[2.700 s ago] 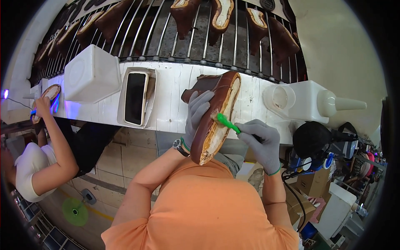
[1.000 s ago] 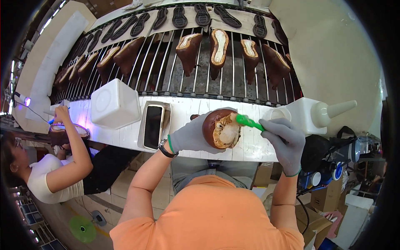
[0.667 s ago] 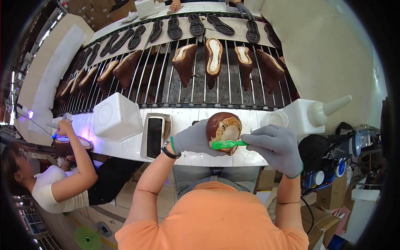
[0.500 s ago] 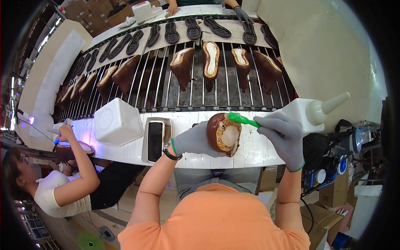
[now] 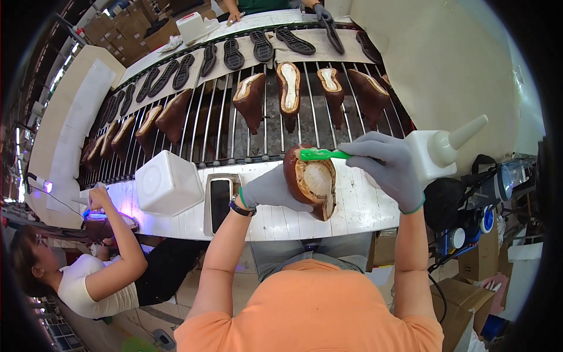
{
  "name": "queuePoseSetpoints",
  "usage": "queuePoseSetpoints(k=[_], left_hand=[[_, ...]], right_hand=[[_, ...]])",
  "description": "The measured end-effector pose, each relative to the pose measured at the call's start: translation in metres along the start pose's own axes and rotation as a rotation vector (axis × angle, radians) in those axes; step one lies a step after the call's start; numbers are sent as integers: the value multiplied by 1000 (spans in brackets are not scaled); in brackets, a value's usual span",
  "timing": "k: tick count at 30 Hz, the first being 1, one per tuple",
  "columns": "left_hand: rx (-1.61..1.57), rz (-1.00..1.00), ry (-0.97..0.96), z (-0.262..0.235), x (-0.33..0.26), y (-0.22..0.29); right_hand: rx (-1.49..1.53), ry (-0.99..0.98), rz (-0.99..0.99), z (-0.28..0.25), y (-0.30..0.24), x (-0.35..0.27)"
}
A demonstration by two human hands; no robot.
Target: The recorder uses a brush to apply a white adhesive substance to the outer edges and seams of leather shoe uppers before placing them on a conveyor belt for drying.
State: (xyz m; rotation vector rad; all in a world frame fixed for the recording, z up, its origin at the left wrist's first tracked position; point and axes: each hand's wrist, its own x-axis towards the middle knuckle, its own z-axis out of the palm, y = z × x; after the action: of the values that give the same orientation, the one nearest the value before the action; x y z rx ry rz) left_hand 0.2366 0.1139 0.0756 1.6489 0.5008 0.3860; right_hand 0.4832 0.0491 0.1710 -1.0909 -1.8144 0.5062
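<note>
In my left hand (image 5: 270, 189), gloved in grey, is a brown shoe upper (image 5: 290, 176) with its underside turned up toward me. A pale round patch shows in the middle of that underside, inside a tan, wrinkled border. My right hand (image 5: 384, 161), also gloved, pinches the handle of a green brush (image 5: 319, 154). The brush head lies along the far rim of the upper, seemingly touching it. Just right of that hand stands a white squeeze bottle (image 5: 431, 154) with a long tilted nozzle.
Beyond the white table (image 5: 270, 229), brown uppers (image 5: 289, 91) rest on a roller conveyor (image 5: 202, 126), with black soles (image 5: 233, 56) behind them. A white container (image 5: 169, 182) and a shallow tray (image 5: 209, 220) stand to my left. Co-workers are at the left (image 5: 88, 278) and across (image 5: 319, 12).
The green brush has moved left across the upper's far rim. The upper has tilted, showing more of its underside. Across the conveyor, a co-worker's gloved hand has lifted a black sole.
</note>
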Motion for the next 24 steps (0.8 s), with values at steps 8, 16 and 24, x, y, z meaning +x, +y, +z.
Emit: queuePoseSetpoints(k=[8, 16, 24], left_hand=[[53, 25, 36, -15, -1, -3], [90, 50, 111, -25, 0, -23], [-64, -23, 169, -26, -7, -15]], right_hand=[[-107, -507, 38, -6, 22, 12], [-168, -352, 82, 3, 19, 31], [-757, -20, -125, 47, -4, 26]])
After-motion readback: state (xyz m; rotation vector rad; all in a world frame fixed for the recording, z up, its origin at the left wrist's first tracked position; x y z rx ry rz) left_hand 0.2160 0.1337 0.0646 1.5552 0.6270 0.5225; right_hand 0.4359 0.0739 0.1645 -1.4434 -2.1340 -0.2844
